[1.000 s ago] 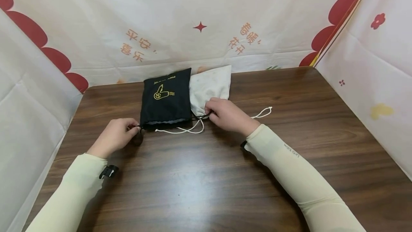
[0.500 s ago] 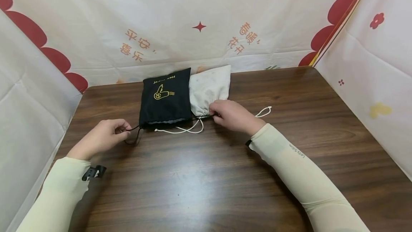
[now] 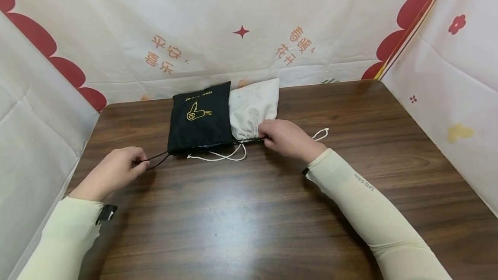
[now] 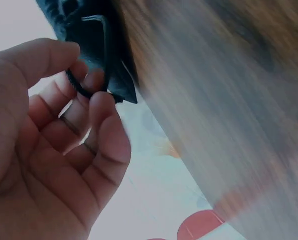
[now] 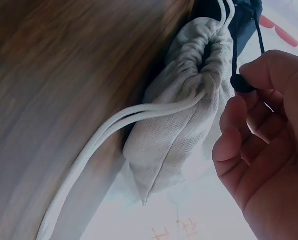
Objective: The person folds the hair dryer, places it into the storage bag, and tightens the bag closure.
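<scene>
A black drawstring pouch [image 3: 199, 131] with a yellow hair dryer print lies at the back of the table, its mouth facing me. My left hand [image 3: 113, 170] pinches the loop of its black drawstring [image 4: 107, 57], drawn out to the left. On the other side my right hand [image 3: 289, 139] pinches the opposite drawstring end, where a dark round knot or bead [image 5: 241, 83] shows in the right wrist view. Beside the black pouch, touching it, is an off-white drawstring pouch [image 3: 254, 103] with a gathered mouth. My right hand covers part of this pouch's front corner.
White cords [image 3: 229, 157] of the off-white pouch trail over the brown wooden table [image 3: 218, 219], with one loop [image 3: 320, 134] beyond my right hand. Printed white cloth [image 3: 241, 3] hangs along the back and both sides, close behind the pouches.
My left hand has moved left and towards me, pulling out the black cord. My right hand has shifted slightly right. The black pouch's mouth has drawn narrower, and its pale inside shows less.
</scene>
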Action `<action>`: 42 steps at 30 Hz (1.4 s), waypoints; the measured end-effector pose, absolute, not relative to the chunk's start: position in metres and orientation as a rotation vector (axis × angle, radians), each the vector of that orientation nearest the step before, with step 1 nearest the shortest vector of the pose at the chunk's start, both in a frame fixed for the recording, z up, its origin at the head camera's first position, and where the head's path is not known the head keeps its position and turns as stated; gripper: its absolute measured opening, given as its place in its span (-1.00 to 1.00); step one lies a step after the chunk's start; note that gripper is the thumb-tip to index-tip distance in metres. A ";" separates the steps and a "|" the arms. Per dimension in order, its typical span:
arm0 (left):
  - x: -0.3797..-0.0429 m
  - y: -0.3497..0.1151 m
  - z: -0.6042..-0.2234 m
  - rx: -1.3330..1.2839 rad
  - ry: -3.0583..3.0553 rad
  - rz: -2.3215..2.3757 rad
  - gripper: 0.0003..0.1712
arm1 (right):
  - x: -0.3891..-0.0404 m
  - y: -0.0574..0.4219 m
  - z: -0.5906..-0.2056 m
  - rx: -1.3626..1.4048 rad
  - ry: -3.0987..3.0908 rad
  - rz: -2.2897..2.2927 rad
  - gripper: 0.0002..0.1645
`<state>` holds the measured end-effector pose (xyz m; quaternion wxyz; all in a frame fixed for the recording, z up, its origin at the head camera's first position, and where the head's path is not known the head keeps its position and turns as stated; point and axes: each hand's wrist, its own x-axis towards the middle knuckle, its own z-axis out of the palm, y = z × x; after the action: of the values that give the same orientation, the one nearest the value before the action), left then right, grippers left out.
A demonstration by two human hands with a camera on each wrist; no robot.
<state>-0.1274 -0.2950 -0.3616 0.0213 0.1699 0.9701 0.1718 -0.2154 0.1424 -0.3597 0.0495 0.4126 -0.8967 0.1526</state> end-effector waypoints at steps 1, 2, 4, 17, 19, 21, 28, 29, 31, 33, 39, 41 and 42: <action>-0.127 -0.295 -0.362 0.519 3.019 0.515 -0.93 | -0.215 0.144 -0.359 1.253 -2.730 0.461 -0.76; -0.127 -0.296 -0.362 0.513 3.028 0.501 -0.94 | -0.215 0.145 -0.359 1.249 -2.730 0.454 -0.75; -0.126 -0.298 -0.363 0.506 3.048 0.471 -0.94 | -0.215 0.146 -0.359 1.248 -2.728 0.449 -0.74; -0.125 -0.310 -0.374 0.559 3.142 0.413 -0.95 | -0.215 0.157 -0.362 1.239 -2.738 0.436 -0.73; -0.125 -0.312 -0.375 0.575 3.157 0.418 -0.94 | -0.216 0.159 -0.362 1.238 -2.737 0.434 -0.72; -0.125 -0.314 -0.376 0.600 3.177 0.423 -0.92 | -0.216 0.161 -0.362 1.234 -2.739 0.436 -0.72; -0.125 -0.322 -0.379 0.713 3.255 0.426 -0.85 | -0.218 0.168 -0.362 1.230 -2.730 0.430 -0.74; -0.126 -0.323 -0.380 0.710 3.259 0.428 -0.85 | -0.217 0.168 -0.361 1.231 -2.724 0.434 -0.74; -0.126 -0.325 -0.381 0.693 3.266 0.433 -0.85 | -0.217 0.170 -0.360 1.231 -2.715 0.437 -0.74; -0.125 -0.327 -0.381 0.672 3.270 0.444 -0.85 | -0.217 0.173 -0.360 1.226 -2.711 0.438 -0.74; -0.123 -0.330 -0.381 0.615 3.298 0.461 -0.87 | -0.215 0.183 -0.360 1.205 -2.741 0.470 -0.78; -0.122 -0.331 -0.381 0.589 3.304 0.456 -0.88 | -0.215 0.187 -0.361 1.198 -2.746 0.480 -0.79; -0.122 -0.332 -0.382 0.574 3.303 0.455 -0.89 | -0.215 0.189 -0.362 1.194 -2.747 0.481 -0.80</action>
<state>-0.1220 -0.3319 -0.3815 -0.1206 0.1685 0.9691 0.1335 -0.2152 0.1889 -0.3619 0.0541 0.3929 -0.9042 0.1582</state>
